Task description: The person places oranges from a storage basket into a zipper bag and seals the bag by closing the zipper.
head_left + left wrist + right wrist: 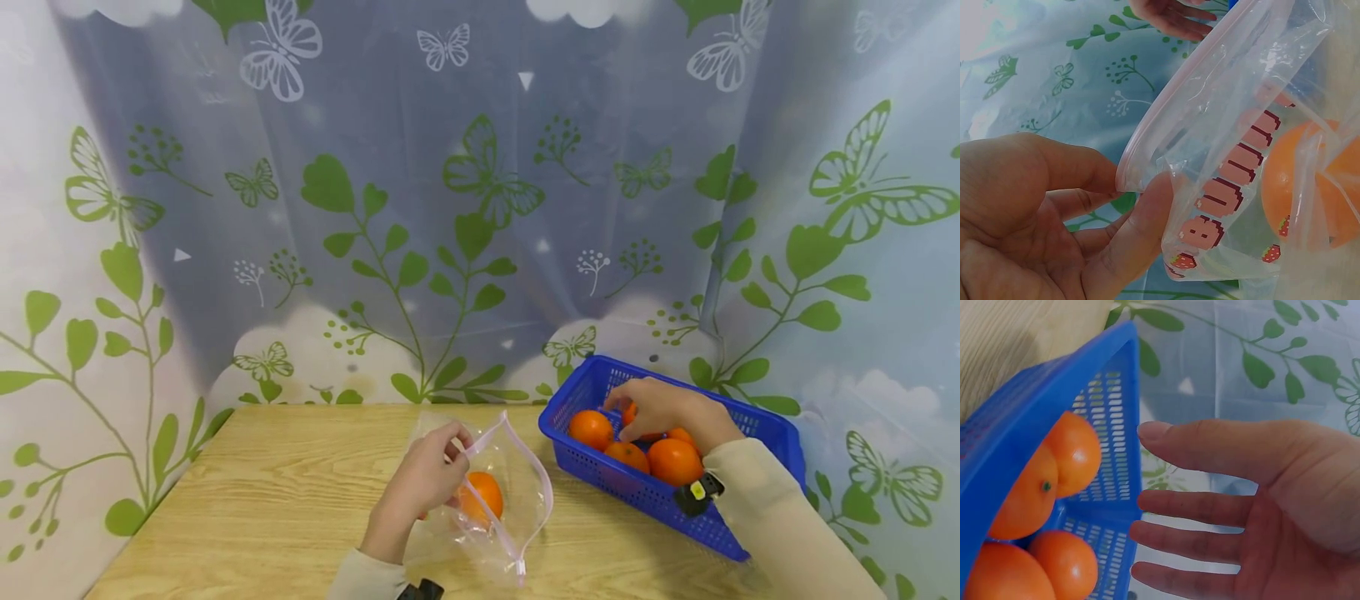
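My left hand (431,471) pinches the pink-rimmed edge of a clear zip bag (536,492) between thumb and fingers. Inside the bag lies one orange (487,498); red lettering and small strawberries on the plastic show in the left wrist view, where the same hand (1054,212) holds a corner. Over the blue basket (600,479) is my right hand (667,408), its fingers pointing down near an orange (628,412) that it partly covers. In the right wrist view the right hand (1260,519) has its thumb and fingers apart, with nothing between them.
Several more oranges (675,461) sit in the basket, which stands at an angle on the right of the wooden table (262,483). A patterned curtain (420,208) with leaves and butterflies hangs close behind and at both sides.
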`<act>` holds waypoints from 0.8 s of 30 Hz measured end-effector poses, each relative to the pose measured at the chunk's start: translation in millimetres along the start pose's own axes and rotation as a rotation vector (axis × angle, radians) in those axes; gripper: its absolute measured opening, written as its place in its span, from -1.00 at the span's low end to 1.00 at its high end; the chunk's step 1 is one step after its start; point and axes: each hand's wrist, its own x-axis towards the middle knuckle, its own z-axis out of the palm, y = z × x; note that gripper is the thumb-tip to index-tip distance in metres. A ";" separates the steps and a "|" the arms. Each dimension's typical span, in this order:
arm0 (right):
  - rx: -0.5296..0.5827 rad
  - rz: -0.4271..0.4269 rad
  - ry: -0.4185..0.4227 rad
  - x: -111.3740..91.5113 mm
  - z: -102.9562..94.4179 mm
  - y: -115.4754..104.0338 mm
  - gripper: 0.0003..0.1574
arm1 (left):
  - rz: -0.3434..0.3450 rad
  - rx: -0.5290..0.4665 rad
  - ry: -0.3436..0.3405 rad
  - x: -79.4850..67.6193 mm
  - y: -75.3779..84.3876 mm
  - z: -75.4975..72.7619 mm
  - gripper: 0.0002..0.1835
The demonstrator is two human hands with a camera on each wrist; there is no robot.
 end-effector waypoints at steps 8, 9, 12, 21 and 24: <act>0.008 0.043 -0.046 6.2 0.5 13.3 -0.46 | -0.003 0.002 0.003 0.4 -0.9 -0.4 -0.85; 0.005 0.046 -0.055 7.2 0.8 15.1 -0.47 | -0.004 0.001 0.002 0.4 -0.9 -0.5 -0.85; -0.001 0.061 -0.075 9.7 1.5 19.8 -0.50 | -0.006 0.000 0.000 0.2 -0.7 -0.6 -0.85; -0.026 0.165 -0.142 14.8 1.8 30.1 -0.45 | -0.006 0.009 0.005 0.4 -0.9 -1.0 -0.86; -0.012 0.143 -0.180 19.8 3.9 31.2 -0.47 | -0.010 0.011 0.006 0.2 -1.7 -1.4 -0.86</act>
